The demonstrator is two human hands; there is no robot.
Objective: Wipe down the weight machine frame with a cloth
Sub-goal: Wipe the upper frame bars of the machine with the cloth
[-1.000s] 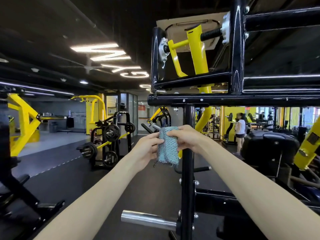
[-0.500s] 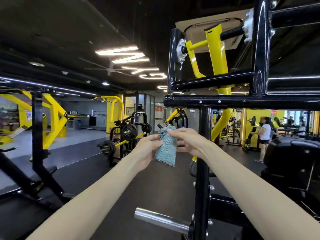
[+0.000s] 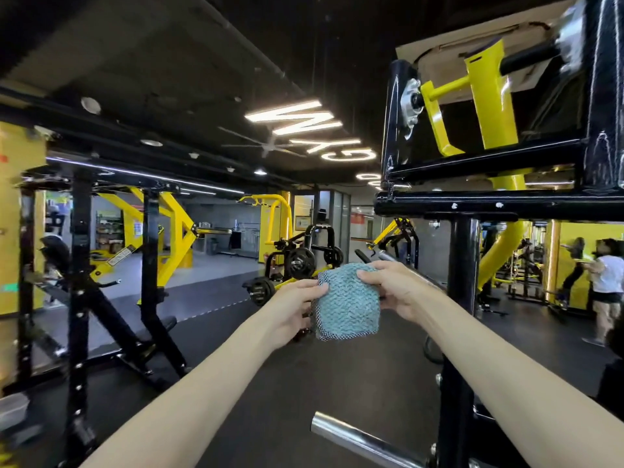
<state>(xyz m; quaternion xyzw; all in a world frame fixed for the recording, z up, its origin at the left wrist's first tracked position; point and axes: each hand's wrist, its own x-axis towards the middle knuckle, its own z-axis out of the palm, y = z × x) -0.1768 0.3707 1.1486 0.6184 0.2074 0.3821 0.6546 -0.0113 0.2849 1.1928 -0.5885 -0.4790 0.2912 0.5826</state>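
Note:
A teal knitted cloth hangs folded in front of me at chest height. My left hand pinches its left top edge and my right hand grips its right top corner. The black weight machine frame stands at the right: an upright post, a horizontal crossbar above it and a yellow lever arm higher up. The cloth is held left of the post and does not touch it.
A chrome peg juts leftward from the post low down. Another black and yellow rack stands at the left. A plate-loaded machine sits behind the cloth. A person in a white top stands at the far right.
The view has swung left, so the frame post sits farther right. Both hands have moved off the post with the cloth and now hold it spread wider between them.

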